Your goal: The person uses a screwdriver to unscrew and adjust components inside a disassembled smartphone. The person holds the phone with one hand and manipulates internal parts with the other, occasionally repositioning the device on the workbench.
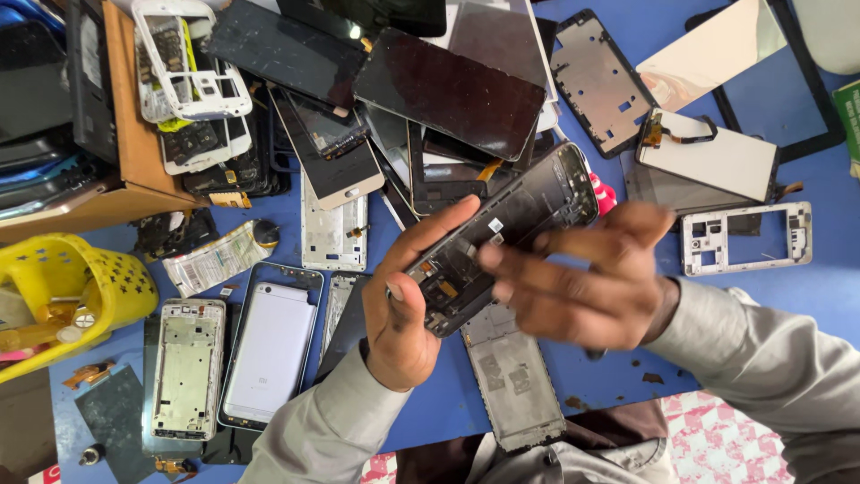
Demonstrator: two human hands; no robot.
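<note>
A black phone frame [528, 211] is held tilted above the blue table [627, 27]. My left hand [408, 296] grips its lower end, thumb along the near edge. Blurred with motion, my right hand [582, 282] lies across the right side of the frame, fingers spread on its inner face. Grey sleeves cover both my forearms. Under the hands lies a grey metal phone chassis [511, 376].
Several black phone screens [448, 90] are piled at the back. A white phone back [269, 350] and a silver chassis [186, 367] lie at the left. A yellow basket [107, 278] and a wooden box [134, 152] stand far left. White frames [748, 237] lie right.
</note>
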